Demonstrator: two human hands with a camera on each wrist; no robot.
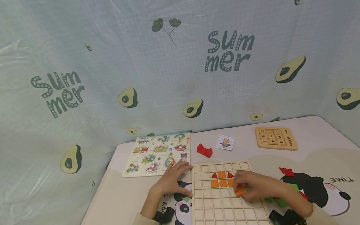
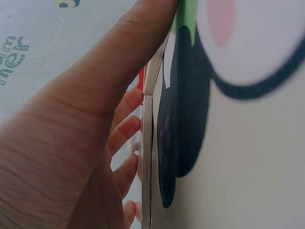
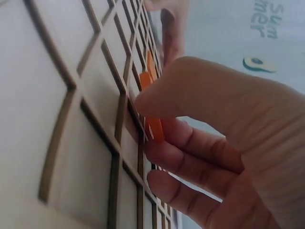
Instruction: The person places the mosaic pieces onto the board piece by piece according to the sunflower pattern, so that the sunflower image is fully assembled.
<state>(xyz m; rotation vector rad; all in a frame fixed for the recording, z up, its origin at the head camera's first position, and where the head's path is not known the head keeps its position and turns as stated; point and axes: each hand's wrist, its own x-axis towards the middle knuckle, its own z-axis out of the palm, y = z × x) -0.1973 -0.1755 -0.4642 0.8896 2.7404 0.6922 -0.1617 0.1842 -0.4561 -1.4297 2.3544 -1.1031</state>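
At the far left of the table (image 1: 118, 200) lies a picture puzzle (image 1: 157, 154) with small coloured figures, its near right corner just beside the left hand (image 1: 171, 182). That hand rests flat with fingers spread and relaxed, grasping nothing; its thumb runs along the left edge of the grid board (image 1: 222, 206), and the left wrist view shows the fingers lying against that thin wooden edge. A red block (image 1: 204, 150) and a small card (image 1: 225, 142) sit behind the board, apart from it.

The board is pale wood, divided into square cells by darker ribs, its long axis running from the person toward the wall. Near its far end a small pattern is laid: two red triangles (image 1: 214, 175) flanking an orange square, with more orange pieces (image 1: 218, 183) in the row below. Most cells nearer the person and to the left are open.

The right hand (image 1: 254, 186) pinches an orange piece (image 1: 239, 191) between thumb and fingers, just right of the pattern. In the right wrist view the piece is thin and flat, tilted on edge against the grid ribs rather than lying in a cell. Its outline is hidden by the fingers.

Right of the board lie loose red and green pieces (image 1: 281, 201), and a number puzzle (image 1: 275, 137) sits far back, well apart.
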